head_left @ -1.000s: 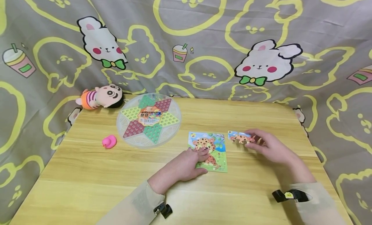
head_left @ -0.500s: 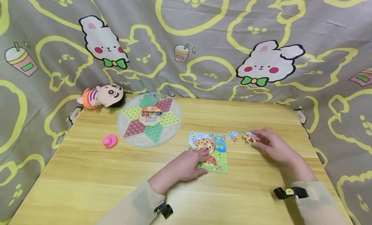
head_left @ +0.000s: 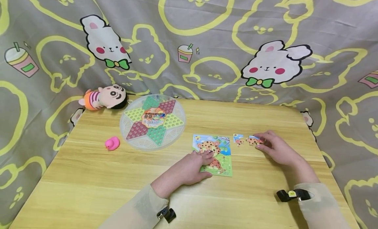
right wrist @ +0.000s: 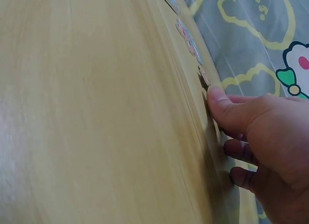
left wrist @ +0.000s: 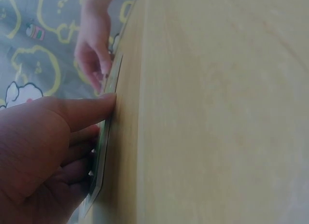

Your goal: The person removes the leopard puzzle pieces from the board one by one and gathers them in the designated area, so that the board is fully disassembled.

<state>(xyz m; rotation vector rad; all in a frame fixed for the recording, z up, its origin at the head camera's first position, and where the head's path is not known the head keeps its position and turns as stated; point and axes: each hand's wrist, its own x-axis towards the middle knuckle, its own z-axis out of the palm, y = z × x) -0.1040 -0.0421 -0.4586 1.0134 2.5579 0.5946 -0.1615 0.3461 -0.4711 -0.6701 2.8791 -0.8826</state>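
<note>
A leopard jigsaw puzzle [head_left: 225, 161] lies on the wooden table. On its left side rests my left hand [head_left: 192, 169], covering part of the picture; in the left wrist view the thumb [left wrist: 91, 110] lies along the board's edge. To the right of the puzzle, my right hand [head_left: 279, 148] pinches a spotted puzzle piece [head_left: 252, 141] between thumb and fingers. A separate corner piece [head_left: 237, 139] with blue sky lies between the puzzle and that hand, a small gap from the pinched one. The right wrist view shows the thumb [right wrist: 224, 103] at the piece's edge.
Left of the puzzle stands a round Chinese checkers board [head_left: 156, 135] in clear plastic. A pink rubber duck [head_left: 112, 143] sits farther left. In the back left corner lies a plush doll [head_left: 107, 96] against the patterned curtain [head_left: 212, 41].
My right hand has shifted slightly right with the spotted piece, parting it from the corner piece that stays on the table. The left hand stays on the puzzle.
</note>
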